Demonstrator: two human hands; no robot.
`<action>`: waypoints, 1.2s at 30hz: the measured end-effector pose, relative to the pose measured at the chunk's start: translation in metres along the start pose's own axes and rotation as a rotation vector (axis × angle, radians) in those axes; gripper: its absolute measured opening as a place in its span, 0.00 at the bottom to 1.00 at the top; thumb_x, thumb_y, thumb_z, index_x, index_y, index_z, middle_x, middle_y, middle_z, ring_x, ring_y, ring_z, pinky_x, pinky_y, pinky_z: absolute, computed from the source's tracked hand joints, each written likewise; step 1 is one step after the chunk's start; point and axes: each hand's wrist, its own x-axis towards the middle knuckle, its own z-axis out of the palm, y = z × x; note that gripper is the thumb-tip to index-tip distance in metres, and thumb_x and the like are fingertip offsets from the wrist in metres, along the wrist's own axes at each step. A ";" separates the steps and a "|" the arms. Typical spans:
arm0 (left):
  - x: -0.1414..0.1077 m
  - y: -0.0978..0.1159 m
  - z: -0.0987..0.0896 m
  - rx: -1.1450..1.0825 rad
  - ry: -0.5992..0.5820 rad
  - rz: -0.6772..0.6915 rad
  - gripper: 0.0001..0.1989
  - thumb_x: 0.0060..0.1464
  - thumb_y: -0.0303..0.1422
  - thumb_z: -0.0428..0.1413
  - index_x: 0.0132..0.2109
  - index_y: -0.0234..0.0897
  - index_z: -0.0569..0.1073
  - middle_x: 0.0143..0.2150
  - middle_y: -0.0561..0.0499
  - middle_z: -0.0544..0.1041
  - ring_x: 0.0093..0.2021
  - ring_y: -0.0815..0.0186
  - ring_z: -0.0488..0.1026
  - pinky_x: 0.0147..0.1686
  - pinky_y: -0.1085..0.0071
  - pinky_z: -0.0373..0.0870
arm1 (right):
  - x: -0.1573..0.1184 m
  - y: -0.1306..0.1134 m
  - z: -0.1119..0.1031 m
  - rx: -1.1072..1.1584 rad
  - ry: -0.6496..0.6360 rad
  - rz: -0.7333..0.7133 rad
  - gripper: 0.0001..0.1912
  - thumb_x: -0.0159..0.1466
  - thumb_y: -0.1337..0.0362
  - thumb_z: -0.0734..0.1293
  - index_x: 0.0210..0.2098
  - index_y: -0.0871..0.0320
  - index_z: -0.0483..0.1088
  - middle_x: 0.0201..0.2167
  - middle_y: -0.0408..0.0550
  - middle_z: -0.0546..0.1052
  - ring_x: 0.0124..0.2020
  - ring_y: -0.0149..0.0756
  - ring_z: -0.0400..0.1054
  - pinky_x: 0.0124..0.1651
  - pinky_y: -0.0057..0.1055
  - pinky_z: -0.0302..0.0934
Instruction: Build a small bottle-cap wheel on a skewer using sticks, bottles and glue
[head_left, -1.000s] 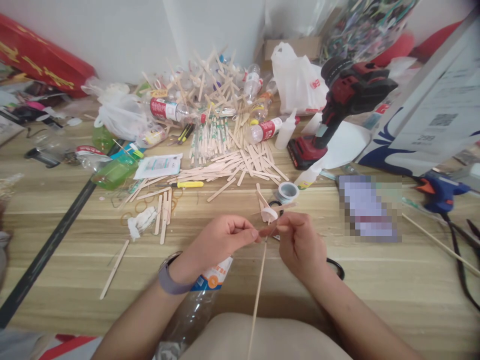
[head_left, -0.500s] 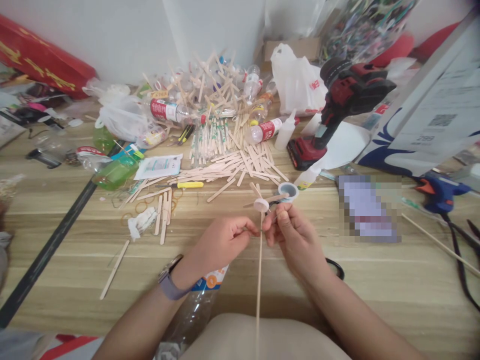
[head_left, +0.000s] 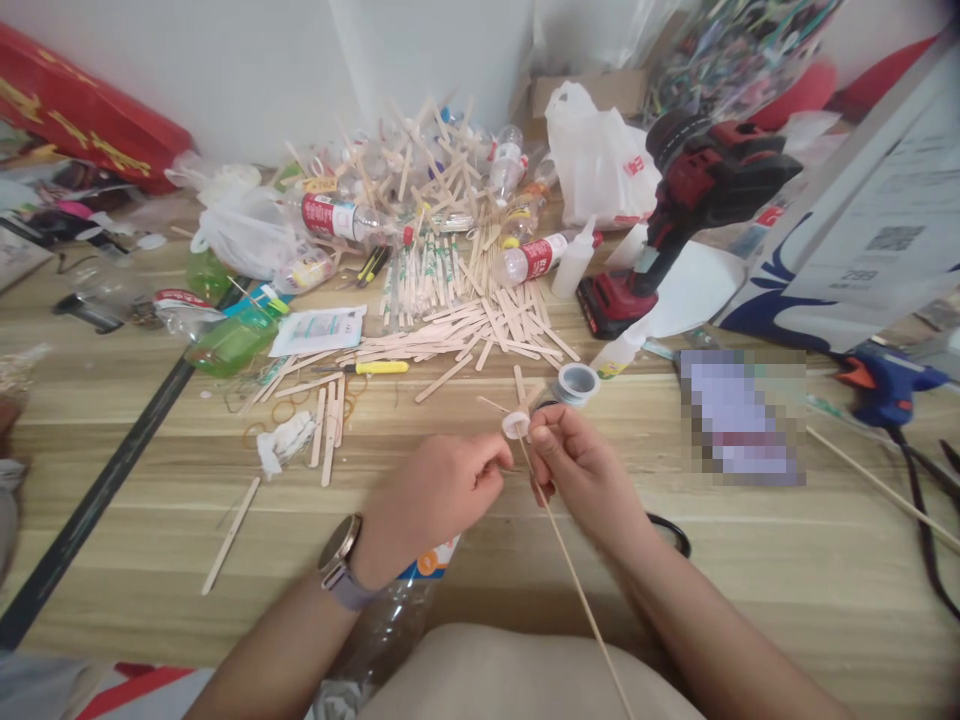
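A long thin wooden stick (head_left: 574, 570) slants from a small white cap (head_left: 516, 425) down past my lap. Flat wooden pieces (head_left: 519, 385) stick out behind the cap. My right hand (head_left: 581, 470) is closed, its thumb and fingers pinching the thin stick just below the cap. My left hand (head_left: 457, 485) is just left of the stick with its fingers curled; whether something small is between its fingertips is too small to tell. A watch (head_left: 343, 550) is on the left wrist.
Loose flat sticks (head_left: 465, 335) and plastic bottles (head_left: 330, 218) fill the back middle. A red drill (head_left: 675, 220), a glue bottle (head_left: 619, 352), a small round tub (head_left: 577, 383) and a blue glue gun (head_left: 885, 390) are to the right. A clear bottle (head_left: 390, 620) lies near my left forearm.
The thin stick has swung from near vertical to a slant, its lower end now farther right. The cap has turned and shifted slightly left. My left fingers have drawn back from the stick.
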 end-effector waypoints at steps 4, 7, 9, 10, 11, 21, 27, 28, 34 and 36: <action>0.000 0.001 0.003 0.002 0.075 0.071 0.06 0.59 0.30 0.51 0.38 0.40 0.73 0.23 0.59 0.69 0.21 0.72 0.60 0.25 0.74 0.53 | 0.002 -0.004 -0.002 0.003 -0.089 0.101 0.19 0.62 0.45 0.65 0.35 0.55 0.62 0.14 0.32 0.64 0.14 0.26 0.59 0.18 0.25 0.56; -0.001 0.003 0.004 -0.005 0.061 0.128 0.06 0.61 0.32 0.52 0.39 0.41 0.74 0.23 0.59 0.70 0.21 0.72 0.61 0.24 0.74 0.53 | 0.003 -0.006 -0.003 -0.011 -0.130 0.123 0.20 0.61 0.45 0.64 0.40 0.55 0.60 0.14 0.31 0.64 0.13 0.27 0.59 0.18 0.26 0.56; -0.001 0.003 0.004 0.013 0.073 0.114 0.06 0.60 0.31 0.52 0.42 0.41 0.74 0.21 0.60 0.68 0.20 0.72 0.60 0.23 0.74 0.52 | 0.003 -0.007 -0.003 -0.054 -0.122 0.093 0.21 0.62 0.46 0.63 0.43 0.55 0.57 0.14 0.30 0.64 0.13 0.28 0.60 0.18 0.26 0.56; -0.001 0.003 0.005 0.027 0.083 0.099 0.07 0.60 0.32 0.52 0.43 0.41 0.74 0.20 0.60 0.67 0.19 0.72 0.59 0.23 0.74 0.51 | 0.003 -0.008 -0.003 -0.085 -0.113 0.073 0.20 0.63 0.47 0.62 0.44 0.55 0.56 0.14 0.29 0.64 0.14 0.28 0.60 0.19 0.26 0.55; -0.001 0.003 0.005 0.041 0.092 0.089 0.07 0.60 0.32 0.52 0.44 0.41 0.74 0.20 0.60 0.66 0.19 0.71 0.59 0.23 0.73 0.50 | 0.002 -0.008 -0.003 -0.120 -0.106 0.055 0.19 0.64 0.48 0.61 0.45 0.55 0.55 0.14 0.29 0.64 0.14 0.28 0.60 0.19 0.26 0.55; -0.002 0.003 0.008 0.166 0.037 0.067 0.11 0.63 0.35 0.48 0.45 0.37 0.74 0.29 0.51 0.77 0.29 0.64 0.73 0.28 0.70 0.57 | 0.001 -0.002 -0.003 -0.209 -0.089 -0.015 0.12 0.66 0.54 0.60 0.42 0.54 0.55 0.15 0.30 0.63 0.14 0.27 0.54 0.19 0.25 0.48; -0.002 0.005 0.007 0.176 0.022 0.020 0.10 0.62 0.34 0.48 0.39 0.39 0.73 0.25 0.53 0.73 0.25 0.67 0.68 0.26 0.71 0.52 | 0.000 -0.003 -0.003 -0.234 -0.114 -0.037 0.08 0.67 0.58 0.60 0.40 0.53 0.55 0.15 0.30 0.62 0.15 0.27 0.55 0.19 0.25 0.49; -0.002 0.007 0.006 0.153 0.019 0.003 0.09 0.61 0.33 0.48 0.36 0.39 0.72 0.24 0.54 0.72 0.24 0.67 0.66 0.25 0.71 0.50 | 0.000 -0.003 -0.003 -0.234 -0.120 -0.042 0.07 0.67 0.58 0.60 0.39 0.53 0.56 0.16 0.31 0.63 0.16 0.27 0.56 0.20 0.25 0.50; 0.000 0.012 -0.002 -0.215 -0.104 -0.141 0.06 0.53 0.30 0.52 0.28 0.38 0.67 0.19 0.61 0.60 0.20 0.73 0.56 0.23 0.73 0.50 | -0.003 -0.005 -0.010 -0.223 -0.192 -0.103 0.07 0.68 0.58 0.60 0.40 0.54 0.62 0.25 0.40 0.69 0.22 0.29 0.64 0.26 0.28 0.61; 0.001 0.011 -0.003 -0.363 -0.141 -0.176 0.07 0.53 0.30 0.51 0.27 0.38 0.66 0.20 0.61 0.60 0.21 0.73 0.56 0.23 0.75 0.51 | -0.004 -0.008 -0.013 -0.270 -0.239 -0.114 0.08 0.66 0.58 0.63 0.42 0.54 0.65 0.29 0.43 0.72 0.27 0.31 0.67 0.29 0.29 0.63</action>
